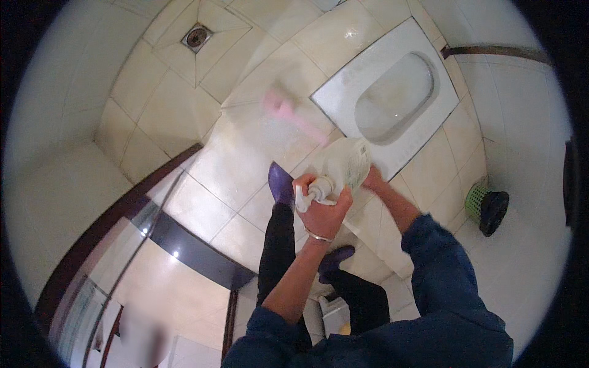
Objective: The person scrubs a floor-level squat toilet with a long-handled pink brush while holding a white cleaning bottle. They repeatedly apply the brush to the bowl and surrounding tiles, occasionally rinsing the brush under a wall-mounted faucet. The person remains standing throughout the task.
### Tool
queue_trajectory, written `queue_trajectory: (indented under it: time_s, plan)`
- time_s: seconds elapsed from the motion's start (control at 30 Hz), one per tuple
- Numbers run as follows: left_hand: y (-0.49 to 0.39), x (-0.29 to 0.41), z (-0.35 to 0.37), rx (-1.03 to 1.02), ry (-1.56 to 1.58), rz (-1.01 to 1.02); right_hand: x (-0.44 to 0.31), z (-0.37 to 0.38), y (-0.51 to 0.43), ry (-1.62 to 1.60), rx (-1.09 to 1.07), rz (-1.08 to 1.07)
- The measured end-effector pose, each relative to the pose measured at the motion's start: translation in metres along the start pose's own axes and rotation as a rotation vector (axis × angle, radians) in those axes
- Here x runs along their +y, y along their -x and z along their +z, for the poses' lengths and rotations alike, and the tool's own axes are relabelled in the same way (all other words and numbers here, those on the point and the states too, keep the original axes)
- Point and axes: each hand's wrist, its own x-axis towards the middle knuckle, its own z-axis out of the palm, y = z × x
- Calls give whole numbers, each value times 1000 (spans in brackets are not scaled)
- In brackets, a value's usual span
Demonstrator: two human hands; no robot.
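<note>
My left hand (324,207), with a bracelet at the wrist, grips the neck of a large whitish pump bottle (347,158). The bottle is tilted, its base pointing away from me, and its side bears writing. Partly hidden behind the bottle is my right hand (373,178), fingers out of sight. A pink long-handled brush (283,106), blurred, is over the wet floor tiles (221,158). Its handle runs behind the bottle in line with my right hand, which appears closed on it. Just beyond the bottle lies a white squat toilet (343,87) set in the floor.
A metal floor drain (197,38) sits at the upper left. Against the right wall stands a green perforated bin (475,202) with a black liner. A dark threshold (198,248) crosses the lower left. My feet wear purple boots (280,184).
</note>
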Motion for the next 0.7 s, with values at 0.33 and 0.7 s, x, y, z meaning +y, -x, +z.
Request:
queue_trajectory:
  time_s: [0.33, 0.7]
  plan:
    - [-2, -3, 17, -105, -9, -32, 49, -15, 32, 47, -15, 134]
    - [-7, 9, 38, -191, -112, 41, 85, -27, 37, 123, -123, 235]
